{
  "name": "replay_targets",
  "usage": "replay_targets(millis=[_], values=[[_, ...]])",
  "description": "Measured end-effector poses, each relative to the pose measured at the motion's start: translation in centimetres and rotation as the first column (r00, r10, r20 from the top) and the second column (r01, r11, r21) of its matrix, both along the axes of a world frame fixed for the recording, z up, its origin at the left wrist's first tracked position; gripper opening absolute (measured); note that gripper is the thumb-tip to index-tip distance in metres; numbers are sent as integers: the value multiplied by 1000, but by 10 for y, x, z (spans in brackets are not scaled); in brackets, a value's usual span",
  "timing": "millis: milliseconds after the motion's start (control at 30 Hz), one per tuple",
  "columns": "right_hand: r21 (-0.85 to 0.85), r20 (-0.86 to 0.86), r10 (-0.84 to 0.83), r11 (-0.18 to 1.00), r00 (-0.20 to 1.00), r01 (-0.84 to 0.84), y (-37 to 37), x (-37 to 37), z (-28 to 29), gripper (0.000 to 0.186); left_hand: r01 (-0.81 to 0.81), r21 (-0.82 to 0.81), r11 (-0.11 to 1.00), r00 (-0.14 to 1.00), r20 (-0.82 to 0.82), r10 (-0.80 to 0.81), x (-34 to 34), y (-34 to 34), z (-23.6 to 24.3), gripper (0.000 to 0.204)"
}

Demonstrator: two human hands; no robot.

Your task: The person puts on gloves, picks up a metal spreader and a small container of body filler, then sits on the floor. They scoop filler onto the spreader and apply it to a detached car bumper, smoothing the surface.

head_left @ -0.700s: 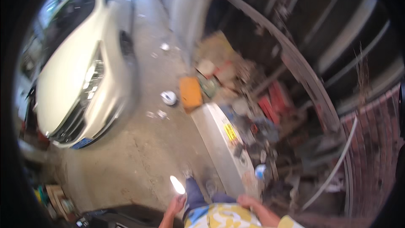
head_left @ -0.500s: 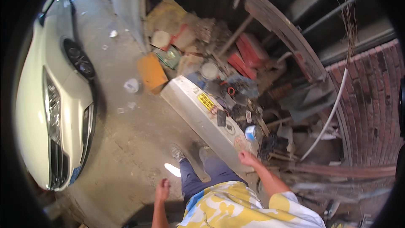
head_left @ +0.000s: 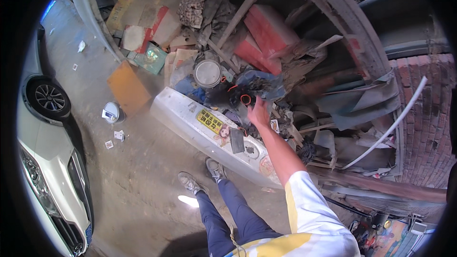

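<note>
Short-sleeved shirt, white with yellow patches; pale waist cord; navy trousers; greyish laced shoes.

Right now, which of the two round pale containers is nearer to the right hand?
The upper container, just beyond the long white panel. The other container is on the floor near the orange panel, farther from the right hand.

Dim overall, with soft, diffuse light spread over the floor. Brightest at a white patch of light beside the shoes, burnt out past any detail. Tinged blue at the upper left edge. Gleams along the car; sinks to near black at the upper right. Shaded softly under the car's front and at the lower edge. Fairly sharp around the right hand and clutter, softer outward. Bends straight edges strongly, ringed by black vignetting.
</note>
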State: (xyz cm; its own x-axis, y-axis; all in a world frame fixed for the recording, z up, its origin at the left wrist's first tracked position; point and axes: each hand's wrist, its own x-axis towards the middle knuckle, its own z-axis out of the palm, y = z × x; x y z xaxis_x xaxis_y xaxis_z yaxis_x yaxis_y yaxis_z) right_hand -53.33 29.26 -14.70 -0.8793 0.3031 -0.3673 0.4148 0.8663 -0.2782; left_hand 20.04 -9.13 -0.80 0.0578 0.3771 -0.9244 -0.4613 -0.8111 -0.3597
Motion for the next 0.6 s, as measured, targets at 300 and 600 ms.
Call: replay_targets(millis=[300,600], values=[[200,-147,404,906,903,-373,-29,-35,-19,65,131,-158,979,988,98,-116,-42,16,-3,25],[130,-410,315,949,856,-287,-9,-31,-35,19,289,-465,836,948,15,-319,-114,36,27,22]])
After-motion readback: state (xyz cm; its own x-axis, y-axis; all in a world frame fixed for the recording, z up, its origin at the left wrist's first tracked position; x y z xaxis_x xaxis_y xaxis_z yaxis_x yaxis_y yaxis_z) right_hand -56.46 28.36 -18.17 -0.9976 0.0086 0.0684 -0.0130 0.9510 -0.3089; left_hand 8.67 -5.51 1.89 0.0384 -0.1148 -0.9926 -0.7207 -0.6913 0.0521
